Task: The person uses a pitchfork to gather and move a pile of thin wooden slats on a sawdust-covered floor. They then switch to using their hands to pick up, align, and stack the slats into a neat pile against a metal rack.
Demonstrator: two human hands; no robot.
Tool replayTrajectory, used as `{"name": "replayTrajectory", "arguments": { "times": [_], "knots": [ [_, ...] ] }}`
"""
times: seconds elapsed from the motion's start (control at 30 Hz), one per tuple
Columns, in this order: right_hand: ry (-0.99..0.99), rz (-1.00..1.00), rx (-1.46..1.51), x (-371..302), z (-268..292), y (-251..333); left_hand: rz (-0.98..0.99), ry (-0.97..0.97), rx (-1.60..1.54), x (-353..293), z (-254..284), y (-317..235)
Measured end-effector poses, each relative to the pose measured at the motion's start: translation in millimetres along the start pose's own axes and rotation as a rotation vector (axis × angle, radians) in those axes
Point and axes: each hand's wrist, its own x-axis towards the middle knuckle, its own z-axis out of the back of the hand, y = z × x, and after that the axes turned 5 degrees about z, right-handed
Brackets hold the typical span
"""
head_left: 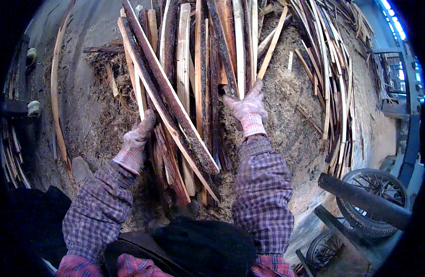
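Note:
A loose bundle of long rough wooden strips, some pale and some with dark bark, lies on the ground in front of me. My left hand, in a dirty pale work glove, is closed at the near end of a pale strip on the bundle's left side. Two bark-edged strips slant across the top beside it. On the right side, my gloved right hand grips the near ends of strips, its thumb and fingers around them. One light strip angles up and right from its fingertips.
Another heap of thin strips lies to the right. A single long strip stretches along the left, near my shoe. Spoked wheels and a dark beam stand at the lower right. Shredded bark covers the ground.

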Motion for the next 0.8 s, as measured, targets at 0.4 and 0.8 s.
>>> {"name": "replayTrajectory", "arguments": {
  "times": [0.4,0.8],
  "knots": [
    [-0.012,0.130,0.306,5,11,-56,-0.280,-0.167,0.275,-31,-71,11],
    [0.151,0.287,1.287,-151,19,-32,-0.339,-0.005,0.439,-34,-32,-1]
  ]
}}
